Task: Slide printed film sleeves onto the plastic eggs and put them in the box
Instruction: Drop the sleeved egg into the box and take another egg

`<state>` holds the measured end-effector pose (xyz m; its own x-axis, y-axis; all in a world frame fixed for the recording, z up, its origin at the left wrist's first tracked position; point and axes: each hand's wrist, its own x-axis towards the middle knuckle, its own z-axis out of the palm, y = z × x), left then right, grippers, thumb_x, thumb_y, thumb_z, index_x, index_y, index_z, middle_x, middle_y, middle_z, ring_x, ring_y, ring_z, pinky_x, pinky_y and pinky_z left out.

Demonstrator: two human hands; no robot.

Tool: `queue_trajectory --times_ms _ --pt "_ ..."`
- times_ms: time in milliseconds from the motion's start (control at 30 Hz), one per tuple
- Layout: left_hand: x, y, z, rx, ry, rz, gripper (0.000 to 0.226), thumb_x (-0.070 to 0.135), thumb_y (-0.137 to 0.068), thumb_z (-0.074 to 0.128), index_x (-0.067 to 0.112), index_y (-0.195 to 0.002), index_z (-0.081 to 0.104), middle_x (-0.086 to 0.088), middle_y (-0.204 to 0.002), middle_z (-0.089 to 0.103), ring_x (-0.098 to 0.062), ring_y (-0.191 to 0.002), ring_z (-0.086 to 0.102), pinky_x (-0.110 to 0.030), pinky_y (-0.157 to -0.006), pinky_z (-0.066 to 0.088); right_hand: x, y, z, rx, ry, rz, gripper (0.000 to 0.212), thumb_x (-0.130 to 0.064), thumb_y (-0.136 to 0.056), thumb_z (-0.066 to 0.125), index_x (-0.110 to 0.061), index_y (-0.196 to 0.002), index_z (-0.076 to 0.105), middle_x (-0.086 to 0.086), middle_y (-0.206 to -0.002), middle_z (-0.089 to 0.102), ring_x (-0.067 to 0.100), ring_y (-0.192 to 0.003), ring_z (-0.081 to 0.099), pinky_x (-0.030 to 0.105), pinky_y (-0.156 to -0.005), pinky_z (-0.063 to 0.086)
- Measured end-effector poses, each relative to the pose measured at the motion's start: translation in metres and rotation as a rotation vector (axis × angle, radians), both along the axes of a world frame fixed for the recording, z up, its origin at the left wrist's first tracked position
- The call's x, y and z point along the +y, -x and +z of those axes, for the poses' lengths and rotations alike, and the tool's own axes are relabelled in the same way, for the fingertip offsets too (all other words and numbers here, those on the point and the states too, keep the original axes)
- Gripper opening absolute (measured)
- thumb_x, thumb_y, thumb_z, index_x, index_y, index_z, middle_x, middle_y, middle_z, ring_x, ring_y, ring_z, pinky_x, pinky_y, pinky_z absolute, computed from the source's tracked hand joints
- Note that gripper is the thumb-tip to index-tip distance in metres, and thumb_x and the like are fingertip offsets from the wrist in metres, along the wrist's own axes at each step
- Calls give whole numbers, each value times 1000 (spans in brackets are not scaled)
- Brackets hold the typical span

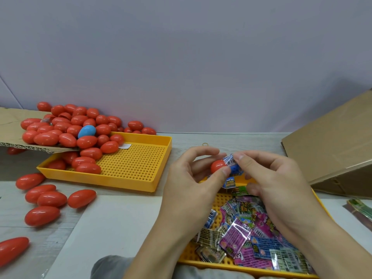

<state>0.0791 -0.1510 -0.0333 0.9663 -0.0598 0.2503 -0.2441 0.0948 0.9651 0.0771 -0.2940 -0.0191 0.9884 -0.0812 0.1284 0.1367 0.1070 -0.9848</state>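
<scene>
My left hand (187, 174) grips a red plastic egg (217, 166) above the near yellow tray (203, 260). My right hand (267, 178) pinches a blue printed film sleeve (232, 164) that sits partly over the egg's right end. Both hands meet at the centre right of the head view. Several flat printed sleeves (249, 234) in pink, blue and green lie in the near tray under my hands. A cardboard box (332, 146) lies tilted at the right.
A second yellow perforated tray (136, 166) holds a heap of red eggs (66, 129) and one blue egg (87, 131), spilling from a cardboard flap (12, 127). Loose red eggs (48, 198) lie at left. A white sheet (112, 228) lies in front. A sleeve bundle (360, 210) sits at right.
</scene>
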Motion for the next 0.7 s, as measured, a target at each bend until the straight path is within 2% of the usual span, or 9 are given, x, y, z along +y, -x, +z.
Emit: queue_trajectory --times_ms 267,367,433,533,700 --pt "0 0 -1 15 -47 20 34 9 -80 79 21 -109 65 4 -103 77 -13 -99 73 -35 -86 60 -1 0 0 55 -43 53 19 -35 -74 69 -23 -83 80 -3 -77 75 1 -67 68 15 -53 49" --pt "1 1 -1 17 -71 29 36 10 -79 80 23 -109 65 6 -100 77 -12 -98 73 -34 -85 60 -1 0 0 69 6 42 21 -40 -75 68 -24 -82 80 -9 -70 71 -1 -64 64 19 -54 49" --pt "0 2 0 12 -97 31 37 10 -79 81 24 -109 65 8 -98 77 -10 -95 73 -30 -82 60 -2 -1 -1 62 53 35 24 -45 -76 68 -24 -78 80 -12 -68 71 -1 -66 65 18 -54 49" --pt "-1 3 1 -1 -134 32 38 10 -78 82 25 -108 65 11 -96 77 -7 -93 73 -23 -79 59 -2 -2 -2 58 123 6 22 -45 -78 69 -26 -77 80 -10 -77 75 -1 -74 69 20 -64 47" --pt "-2 4 2 16 -134 40 38 12 -78 82 26 -109 64 10 -96 77 -6 -92 73 -21 -78 58 -2 -3 -5 114 60 32 24 -43 -76 68 -23 -68 77 -17 -64 66 0 -70 64 26 -66 45"
